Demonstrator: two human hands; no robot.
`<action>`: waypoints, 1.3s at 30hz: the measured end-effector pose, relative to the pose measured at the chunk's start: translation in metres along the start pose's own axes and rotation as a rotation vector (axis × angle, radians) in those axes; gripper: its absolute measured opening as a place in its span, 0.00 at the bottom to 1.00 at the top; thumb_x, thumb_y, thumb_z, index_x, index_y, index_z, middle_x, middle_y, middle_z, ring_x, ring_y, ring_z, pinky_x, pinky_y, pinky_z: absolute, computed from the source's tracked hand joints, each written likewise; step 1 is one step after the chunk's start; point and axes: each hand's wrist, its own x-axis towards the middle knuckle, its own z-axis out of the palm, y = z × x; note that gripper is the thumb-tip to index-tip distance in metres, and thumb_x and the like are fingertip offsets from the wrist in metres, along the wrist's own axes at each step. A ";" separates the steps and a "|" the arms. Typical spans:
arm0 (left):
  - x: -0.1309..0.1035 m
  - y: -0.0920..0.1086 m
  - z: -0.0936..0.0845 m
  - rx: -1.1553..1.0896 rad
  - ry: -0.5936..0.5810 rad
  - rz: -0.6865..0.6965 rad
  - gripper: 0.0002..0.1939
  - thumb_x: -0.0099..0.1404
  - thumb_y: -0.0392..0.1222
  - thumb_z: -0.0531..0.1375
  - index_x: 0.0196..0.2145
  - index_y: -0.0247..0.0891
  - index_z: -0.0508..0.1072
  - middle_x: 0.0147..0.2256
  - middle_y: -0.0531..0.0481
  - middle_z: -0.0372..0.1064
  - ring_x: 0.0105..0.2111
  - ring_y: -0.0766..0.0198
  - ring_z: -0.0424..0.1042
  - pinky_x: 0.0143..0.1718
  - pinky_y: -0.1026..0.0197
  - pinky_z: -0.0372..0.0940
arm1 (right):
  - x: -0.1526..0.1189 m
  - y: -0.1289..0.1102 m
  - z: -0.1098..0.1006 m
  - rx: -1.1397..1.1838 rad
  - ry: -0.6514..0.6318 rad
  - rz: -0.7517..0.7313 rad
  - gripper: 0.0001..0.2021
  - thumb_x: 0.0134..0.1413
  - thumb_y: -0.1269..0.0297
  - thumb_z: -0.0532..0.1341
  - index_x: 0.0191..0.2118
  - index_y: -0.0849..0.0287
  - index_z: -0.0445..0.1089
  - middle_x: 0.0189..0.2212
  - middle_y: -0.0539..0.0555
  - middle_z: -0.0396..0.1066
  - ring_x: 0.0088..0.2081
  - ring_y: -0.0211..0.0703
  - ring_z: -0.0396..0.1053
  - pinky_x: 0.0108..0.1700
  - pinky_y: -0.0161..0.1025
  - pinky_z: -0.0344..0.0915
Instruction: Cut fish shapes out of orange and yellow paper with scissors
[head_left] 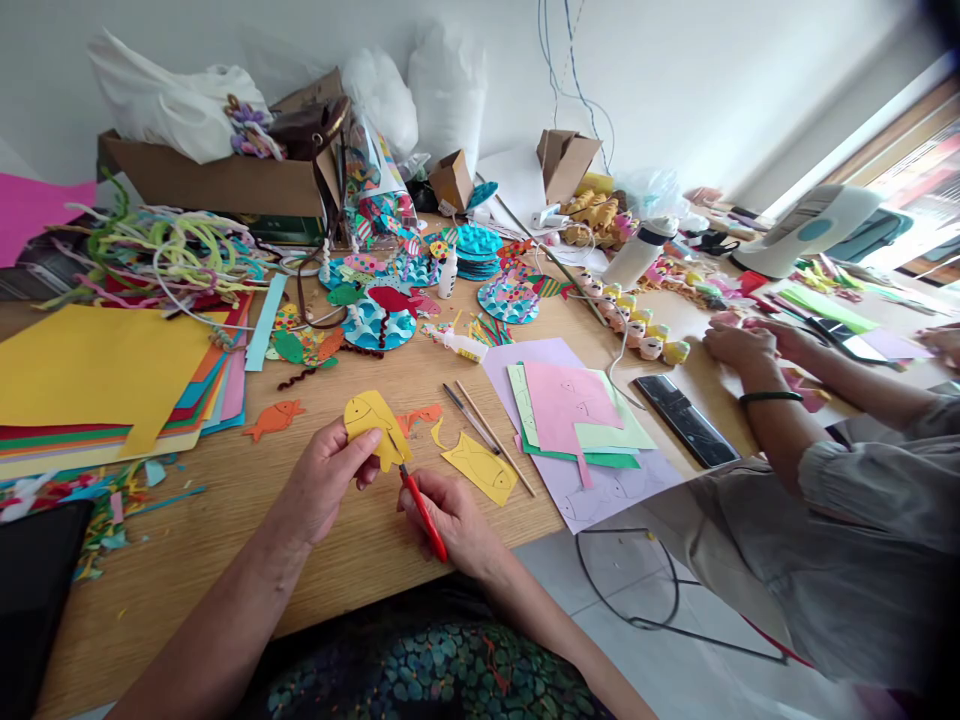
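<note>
Between the thumb and fingers of my left hand [334, 470] is a piece of yellow paper [369, 415] with a fish drawn on it. My right hand [450, 515] grips red-handled scissors [424, 512], whose blades meet the lower right edge of that paper. Just behind lie orange paper scraps [420, 415] and a curled yellow strip. Another yellow piece with a drawn fish [480, 467] rests to the right, beside a pen [470, 417] and a thin wooden stick [510, 452]. A cut-out orange fish [274, 420] lies left of my left hand.
Coloured paper sheets [97, 370] are stacked at left, above paper scraps [112, 500]. Pink and green sheets [574, 400] and a black phone [686, 420] lie to the right. Decorated blue discs [379, 320] and glue bottles [457, 343] stand farther back. Another person's hands [742, 345] work at right.
</note>
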 end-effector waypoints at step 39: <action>0.007 0.007 -0.008 -0.070 -0.034 -0.048 0.11 0.48 0.42 0.66 0.26 0.37 0.68 0.22 0.58 0.66 0.23 0.71 0.61 0.22 0.69 0.57 | 0.001 0.005 -0.002 0.311 -0.094 0.077 0.23 0.48 0.40 0.59 0.26 0.59 0.60 0.13 0.43 0.59 0.13 0.29 0.54 0.15 0.29 0.48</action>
